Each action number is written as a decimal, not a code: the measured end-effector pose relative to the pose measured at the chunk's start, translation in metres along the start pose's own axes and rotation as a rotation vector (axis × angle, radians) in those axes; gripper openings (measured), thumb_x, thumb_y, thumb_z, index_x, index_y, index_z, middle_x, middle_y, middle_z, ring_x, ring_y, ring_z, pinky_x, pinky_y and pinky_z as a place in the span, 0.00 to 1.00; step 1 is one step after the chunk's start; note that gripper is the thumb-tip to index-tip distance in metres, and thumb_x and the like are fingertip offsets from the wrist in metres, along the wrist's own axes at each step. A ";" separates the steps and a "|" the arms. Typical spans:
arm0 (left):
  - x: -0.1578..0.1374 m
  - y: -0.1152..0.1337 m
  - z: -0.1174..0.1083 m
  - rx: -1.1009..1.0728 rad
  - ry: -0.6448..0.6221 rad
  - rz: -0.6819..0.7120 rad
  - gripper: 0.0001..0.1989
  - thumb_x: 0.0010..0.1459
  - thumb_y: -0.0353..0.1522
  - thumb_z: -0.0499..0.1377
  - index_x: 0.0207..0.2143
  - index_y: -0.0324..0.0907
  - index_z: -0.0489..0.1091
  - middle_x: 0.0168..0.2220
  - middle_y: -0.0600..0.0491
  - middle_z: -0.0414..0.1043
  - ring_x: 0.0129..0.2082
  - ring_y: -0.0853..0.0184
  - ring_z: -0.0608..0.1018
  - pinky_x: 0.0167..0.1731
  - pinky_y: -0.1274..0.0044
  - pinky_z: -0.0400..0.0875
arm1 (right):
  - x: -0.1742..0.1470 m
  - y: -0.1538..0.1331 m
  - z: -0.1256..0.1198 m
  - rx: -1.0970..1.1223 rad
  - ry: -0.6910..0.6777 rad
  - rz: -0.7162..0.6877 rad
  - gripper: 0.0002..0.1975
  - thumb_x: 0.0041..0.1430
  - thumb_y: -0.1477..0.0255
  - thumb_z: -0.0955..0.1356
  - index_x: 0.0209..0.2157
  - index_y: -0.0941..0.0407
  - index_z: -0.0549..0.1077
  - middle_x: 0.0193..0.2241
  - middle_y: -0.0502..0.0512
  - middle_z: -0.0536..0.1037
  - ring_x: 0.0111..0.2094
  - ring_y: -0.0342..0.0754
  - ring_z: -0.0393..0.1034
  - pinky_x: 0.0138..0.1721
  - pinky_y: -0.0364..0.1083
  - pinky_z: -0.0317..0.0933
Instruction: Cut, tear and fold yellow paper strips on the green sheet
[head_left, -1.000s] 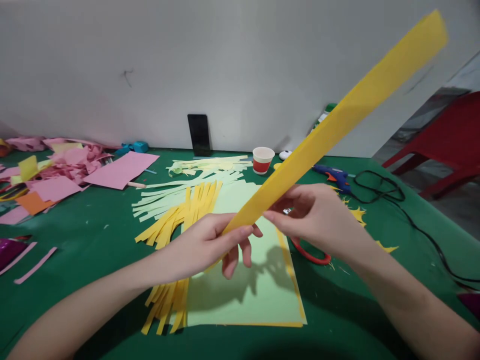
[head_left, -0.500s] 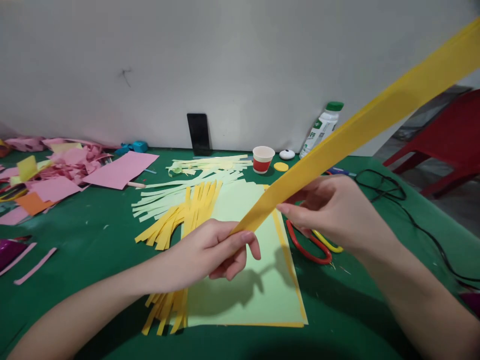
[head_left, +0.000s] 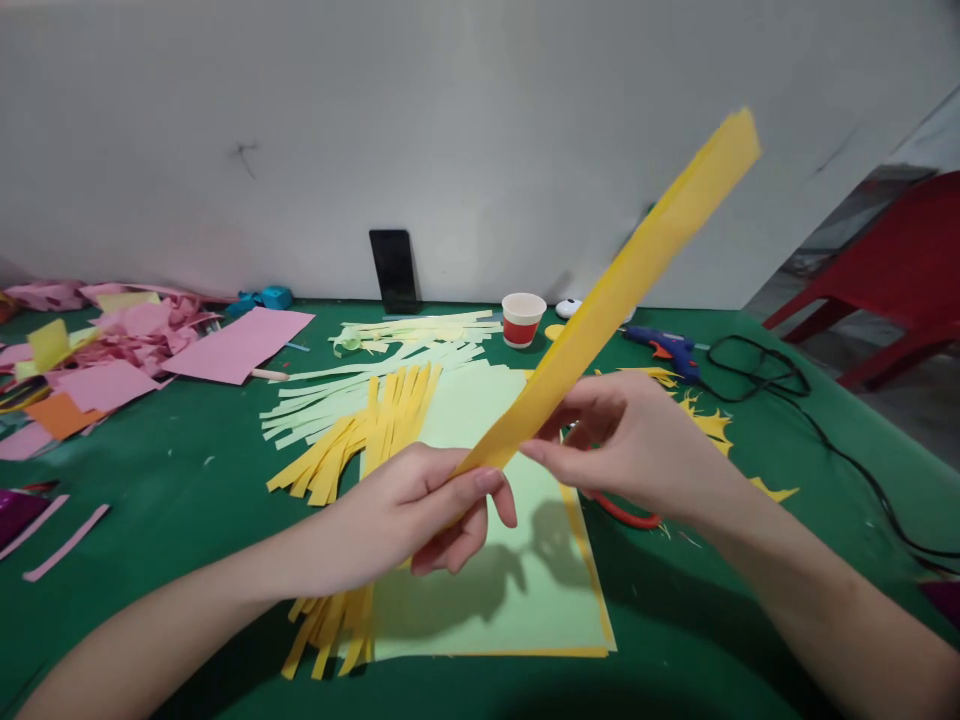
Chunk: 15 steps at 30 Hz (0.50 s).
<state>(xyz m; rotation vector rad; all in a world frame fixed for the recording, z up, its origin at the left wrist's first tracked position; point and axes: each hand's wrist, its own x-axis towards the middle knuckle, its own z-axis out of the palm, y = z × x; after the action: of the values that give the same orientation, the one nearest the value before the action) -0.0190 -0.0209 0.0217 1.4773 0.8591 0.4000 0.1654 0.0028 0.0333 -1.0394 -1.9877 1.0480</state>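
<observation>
A long folded strip of yellow paper [head_left: 637, 270] slants up to the right, its far end raised in front of the wall. My left hand [head_left: 450, 510] pinches its lower end between thumb and fingers. A little higher, my right hand [head_left: 622, 430] has its thumb at the strip's lower edge and its fingertips hidden behind the paper. Below both hands lies a pale green sheet [head_left: 480, 620], with yellow paper edges showing at its right and bottom. Yellow cut strips [head_left: 397, 410] lie at its left side. Under my right hand, a red scissors handle [head_left: 626, 515] partly shows.
Pale green strips [head_left: 315, 400] lie behind. Against the wall [head_left: 300, 120] leans a black phone [head_left: 394, 270]; a paper cup [head_left: 523, 320] stands nearby. Pink paper scraps [head_left: 150, 330] fill the left. A blue glue gun [head_left: 667, 350] and black cable [head_left: 825, 450] lie right.
The strip has swung steeper, and its far end has come into view. My right hand has moved slightly left and down, nearer my left hand. The glue gun and yellow scraps have come into sight.
</observation>
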 end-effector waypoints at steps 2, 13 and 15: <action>0.000 0.002 0.000 0.013 0.001 -0.022 0.15 0.61 0.38 0.44 0.29 0.39 0.63 0.15 0.61 0.59 0.13 0.79 0.58 0.15 0.86 0.54 | 0.000 0.000 -0.002 0.044 0.066 0.009 0.05 0.46 0.77 0.66 0.26 0.58 0.75 0.21 0.49 0.73 0.19 0.37 0.61 0.15 0.36 0.57; 0.000 -0.001 -0.001 0.012 -0.019 -0.035 0.16 0.61 0.39 0.45 0.29 0.38 0.65 0.15 0.60 0.60 0.13 0.79 0.59 0.14 0.86 0.54 | 0.002 0.007 -0.031 0.127 0.356 -0.007 0.04 0.45 0.75 0.69 0.27 0.57 0.74 0.20 0.48 0.72 0.15 0.35 0.58 0.12 0.37 0.55; 0.000 -0.001 -0.001 0.022 -0.008 -0.033 0.16 0.61 0.39 0.45 0.29 0.38 0.65 0.15 0.60 0.60 0.12 0.79 0.59 0.14 0.86 0.54 | 0.002 0.007 -0.025 0.101 0.159 0.020 0.04 0.45 0.74 0.69 0.27 0.58 0.74 0.18 0.48 0.70 0.14 0.35 0.57 0.12 0.37 0.54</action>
<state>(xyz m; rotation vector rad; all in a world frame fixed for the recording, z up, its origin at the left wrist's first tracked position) -0.0199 -0.0196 0.0210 1.4825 0.8830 0.3616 0.1868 0.0157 0.0395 -1.0562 -1.7828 1.0321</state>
